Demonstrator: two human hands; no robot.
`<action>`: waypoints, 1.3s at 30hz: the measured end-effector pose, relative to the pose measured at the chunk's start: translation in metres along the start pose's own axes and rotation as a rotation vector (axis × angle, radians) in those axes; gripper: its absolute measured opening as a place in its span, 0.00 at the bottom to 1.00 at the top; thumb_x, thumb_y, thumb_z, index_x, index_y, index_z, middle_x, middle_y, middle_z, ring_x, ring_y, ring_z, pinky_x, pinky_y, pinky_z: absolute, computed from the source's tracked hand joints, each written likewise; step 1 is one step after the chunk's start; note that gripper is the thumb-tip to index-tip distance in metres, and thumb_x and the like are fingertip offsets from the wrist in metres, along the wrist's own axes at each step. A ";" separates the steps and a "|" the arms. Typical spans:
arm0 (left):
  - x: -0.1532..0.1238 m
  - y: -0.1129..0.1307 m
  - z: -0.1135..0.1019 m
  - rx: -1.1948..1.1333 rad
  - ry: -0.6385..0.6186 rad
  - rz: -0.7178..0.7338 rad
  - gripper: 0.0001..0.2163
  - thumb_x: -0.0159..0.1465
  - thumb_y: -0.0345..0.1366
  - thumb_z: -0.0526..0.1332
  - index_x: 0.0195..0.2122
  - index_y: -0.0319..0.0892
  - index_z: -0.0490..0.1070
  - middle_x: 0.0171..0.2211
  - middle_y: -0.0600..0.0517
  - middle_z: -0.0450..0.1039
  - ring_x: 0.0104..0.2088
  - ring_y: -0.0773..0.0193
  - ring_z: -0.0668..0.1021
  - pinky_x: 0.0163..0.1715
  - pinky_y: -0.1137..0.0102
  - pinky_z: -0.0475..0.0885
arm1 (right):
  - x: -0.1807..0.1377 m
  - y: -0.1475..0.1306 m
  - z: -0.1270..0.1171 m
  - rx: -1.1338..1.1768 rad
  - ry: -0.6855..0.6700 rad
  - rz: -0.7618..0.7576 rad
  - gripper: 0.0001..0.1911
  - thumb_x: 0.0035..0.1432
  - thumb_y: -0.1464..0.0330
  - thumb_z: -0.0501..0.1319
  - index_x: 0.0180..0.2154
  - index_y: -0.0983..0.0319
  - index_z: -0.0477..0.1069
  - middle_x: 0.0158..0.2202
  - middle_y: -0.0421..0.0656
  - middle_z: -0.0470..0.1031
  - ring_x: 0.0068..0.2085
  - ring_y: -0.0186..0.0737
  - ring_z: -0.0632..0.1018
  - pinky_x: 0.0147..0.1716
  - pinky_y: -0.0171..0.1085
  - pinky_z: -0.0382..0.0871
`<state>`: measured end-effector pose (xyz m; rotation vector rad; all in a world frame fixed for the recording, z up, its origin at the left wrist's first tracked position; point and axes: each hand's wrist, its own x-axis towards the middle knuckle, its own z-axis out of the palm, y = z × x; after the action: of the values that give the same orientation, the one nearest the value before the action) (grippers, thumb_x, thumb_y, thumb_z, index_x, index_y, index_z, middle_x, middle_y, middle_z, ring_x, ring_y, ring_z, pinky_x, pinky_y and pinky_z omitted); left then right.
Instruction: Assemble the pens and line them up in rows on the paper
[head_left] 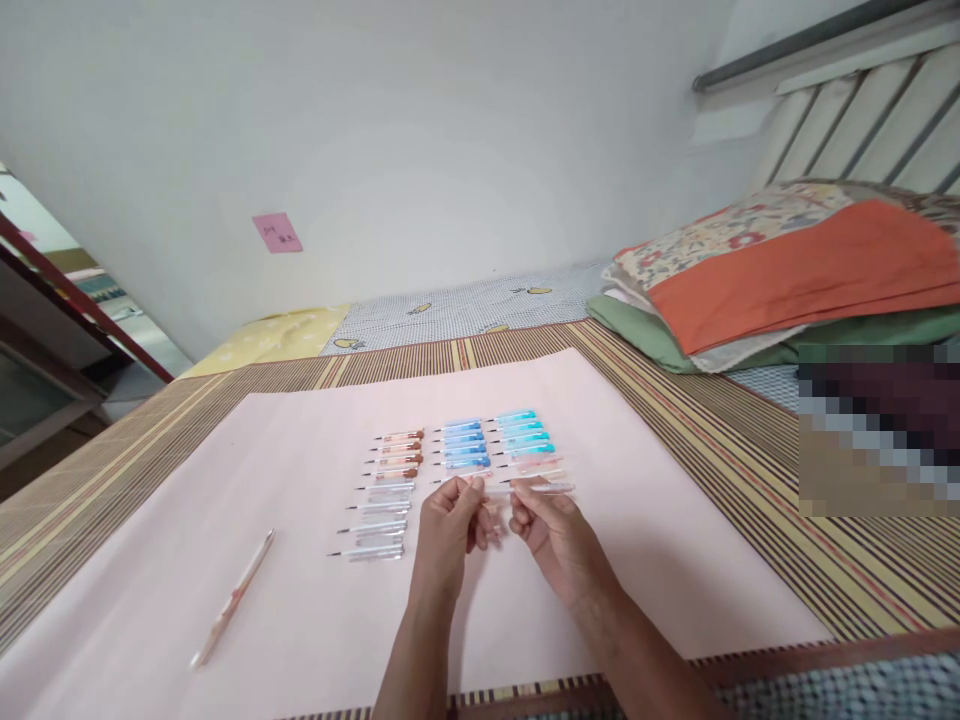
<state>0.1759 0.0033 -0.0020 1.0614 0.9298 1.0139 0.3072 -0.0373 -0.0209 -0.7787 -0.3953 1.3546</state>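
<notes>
My left hand (pixel 448 525) and my right hand (pixel 559 535) meet over a pink sheet (pixel 315 620). A slim clear pen (pixel 556 488) lies level in the pinched fingers of my right hand, its end sticking out to the right. My left fingertips are closed at the pen's other end; whether they grip a separate part there is hidden. Just beyond lie rows of pens with dark tips pointing left: brown ones (pixel 401 447), clear ones (pixel 381 526), blue ones (pixel 461 440), turquoise ones (pixel 523 437) and pinkish ones (pixel 536 464). A capped-looking whitish pen with orange marks (pixel 234 600) rests alone at the left.
The sheet lies on a striped woven mat (pixel 675 450). Folded bedding with an orange band (pixel 810 270) is piled at the right, near a slatted headboard (pixel 870 120). A pink note (pixel 277 233) is stuck to the wall (pixel 450 150) behind.
</notes>
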 end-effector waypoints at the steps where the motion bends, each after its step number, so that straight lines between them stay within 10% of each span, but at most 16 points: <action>1: 0.000 -0.001 0.000 0.021 0.023 -0.007 0.22 0.59 0.55 0.67 0.24 0.41 0.66 0.14 0.56 0.68 0.13 0.74 0.63 0.16 0.76 0.51 | 0.000 0.000 0.000 0.005 -0.013 -0.002 0.15 0.44 0.62 0.78 0.28 0.63 0.78 0.24 0.38 0.70 0.26 0.31 0.67 0.28 0.34 0.64; 9: 0.004 0.000 -0.008 0.063 0.073 -0.004 0.24 0.54 0.58 0.69 0.21 0.42 0.65 0.10 0.59 0.61 0.11 0.74 0.57 0.15 0.75 0.48 | 0.007 0.001 -0.009 0.065 0.046 0.080 0.18 0.48 0.55 0.73 0.30 0.64 0.80 0.23 0.40 0.70 0.25 0.33 0.67 0.26 0.35 0.63; 39: 0.006 0.006 -0.016 0.249 0.147 0.094 0.25 0.56 0.57 0.68 0.19 0.44 0.62 0.12 0.59 0.58 0.14 0.71 0.58 0.17 0.74 0.53 | 0.000 -0.027 -0.022 -0.836 -0.312 -0.074 0.18 0.60 0.52 0.65 0.32 0.60 0.78 0.22 0.36 0.68 0.23 0.32 0.64 0.23 0.34 0.55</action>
<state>0.1613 0.0134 -0.0003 1.2606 1.1567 1.0840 0.3415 -0.0438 -0.0175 -1.2116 -1.2727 1.2279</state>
